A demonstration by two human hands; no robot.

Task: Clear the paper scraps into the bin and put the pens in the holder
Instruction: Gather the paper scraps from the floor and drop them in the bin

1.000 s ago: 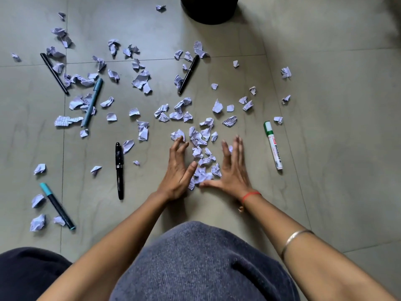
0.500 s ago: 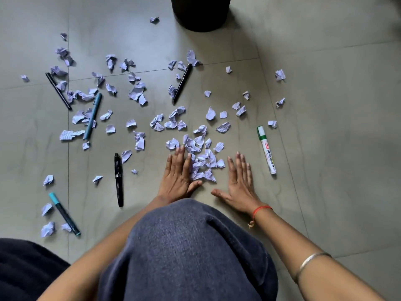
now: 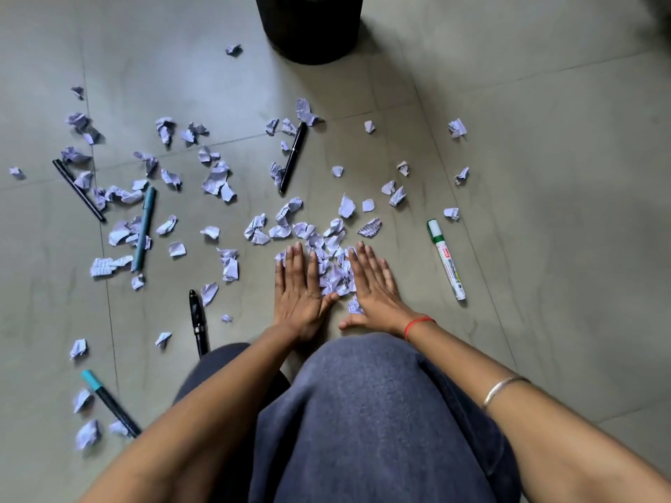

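Paper scraps: a small heap [image 3: 336, 272] lies on the floor [image 3: 544, 176] directly in front of the person, bracketed by both hands. The remainder [image 3: 218, 181] is strewn widely to the left and ahead, with a few stragglers to the right [image 3: 457, 128].

Left hand [image 3: 297, 285]: palm down, flat on the floor, fingers [image 3: 294, 259] extended and held close together, forming a wall on the heap's left side. Right hand [image 3: 375, 288]: likewise flat, fingers slightly fanned, thumb out to the side, touching the heap's right edge. Neither hand pinches or holds anything. The flat, edge-to-heap posture is judged to serve as a pair of scrapers, herding loose pieces into one pile so they can be lifted together rather than singly.

Bin [image 3: 308, 27]: dark, standing ahead of the heap, well apart from it; its opening is out of frame.

Pens: all on the floor, none collected. A green-capped white marker [image 3: 446, 258] lies near the right hand; a black pen [image 3: 198, 323] near the left forearm; another black pen [image 3: 293, 157] ahead among scraps; a teal pen [image 3: 144, 228] and a thin black pen [image 3: 78, 190] to the left; a teal-capped pen [image 3: 109, 402] at lower left.

Holder: not in view.

Assessment: gathering is at an early stage; most scraps are uncollected.
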